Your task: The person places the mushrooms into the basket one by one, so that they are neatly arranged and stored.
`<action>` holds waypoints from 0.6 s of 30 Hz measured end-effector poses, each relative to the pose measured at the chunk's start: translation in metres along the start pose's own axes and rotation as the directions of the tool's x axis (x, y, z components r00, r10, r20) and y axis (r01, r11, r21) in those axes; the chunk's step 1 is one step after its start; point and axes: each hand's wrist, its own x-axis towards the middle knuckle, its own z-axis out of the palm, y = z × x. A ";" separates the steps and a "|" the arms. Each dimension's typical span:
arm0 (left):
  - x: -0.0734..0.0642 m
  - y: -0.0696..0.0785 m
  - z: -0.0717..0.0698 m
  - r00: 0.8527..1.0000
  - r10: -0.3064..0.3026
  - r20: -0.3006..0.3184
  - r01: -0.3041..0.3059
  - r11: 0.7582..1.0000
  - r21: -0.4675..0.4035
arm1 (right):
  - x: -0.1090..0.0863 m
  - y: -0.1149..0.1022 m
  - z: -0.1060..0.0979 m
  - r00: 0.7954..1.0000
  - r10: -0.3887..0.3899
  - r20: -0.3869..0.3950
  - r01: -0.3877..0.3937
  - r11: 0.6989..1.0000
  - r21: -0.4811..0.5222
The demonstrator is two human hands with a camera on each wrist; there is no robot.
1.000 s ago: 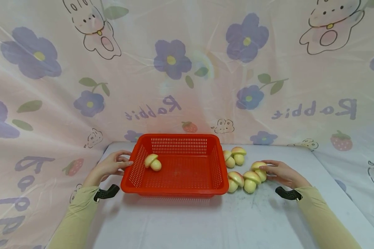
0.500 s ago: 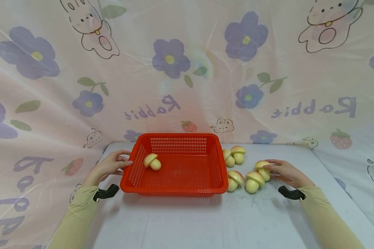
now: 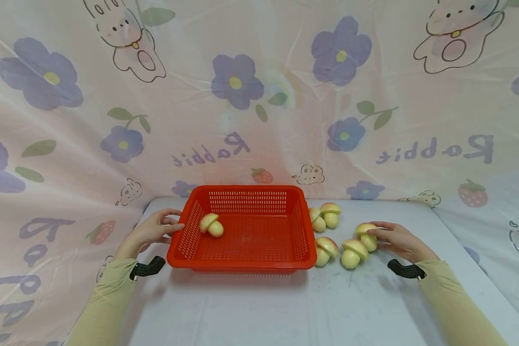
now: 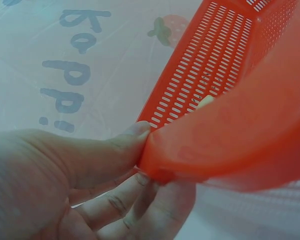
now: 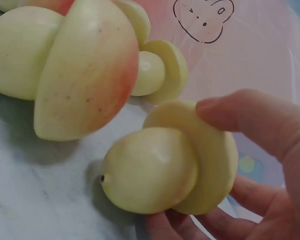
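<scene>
Since a second ago, the right hand [image 3: 395, 240] and the mushroom-shaped piece in its grip [image 3: 369, 242] have moved slightly toward the right edge of the worktop [image 3: 251, 312]; the middle piece [image 3: 350, 260] has shifted the same way, opening a gap between it and the piece by the basket [image 3: 322, 258]. The left hand [image 3: 155, 229] has stayed at the basket's side.

Nearest, two pale yellow-green sleeves [image 3: 456, 302] come in over the worktop's front corners, each wrist wearing a black device [image 3: 405, 270]. Next comes the front rim of the red basket [image 3: 242, 265], set back from the front edge. Right of it lie the piece by the basket, its left side partly hidden by the rim, then the middle piece, then the gripped one just beside it. The right hand pinches that piece, thumb on the cap and fingers beneath; whether it is lifted I cannot tell. The left hand clasps the basket's left rim, thumb above, fingers under.

Inside the basket, toward its left wall, lies a single piece [image 3: 216, 228]. Farther back, a pair of pieces [image 3: 330, 220] sits near the worktop's far edge, beside the basket. Behind hangs a printed cloth [image 3: 285, 120].
</scene>
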 end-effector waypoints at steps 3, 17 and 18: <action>0.000 0.000 0.000 1.000 -0.004 -0.001 0.004 1.000 0.003 | 0.000 -0.001 0.000 1.000 -0.003 0.000 0.003 1.000 -0.007; 0.001 -0.001 0.000 1.000 -0.003 0.008 0.003 1.000 -0.012 | -0.004 -0.011 -0.009 0.998 -0.056 -0.004 0.056 0.998 0.013; 0.001 -0.001 0.000 1.000 0.000 0.012 0.000 1.000 -0.014 | -0.005 -0.012 -0.009 0.998 -0.068 0.002 0.068 0.998 0.015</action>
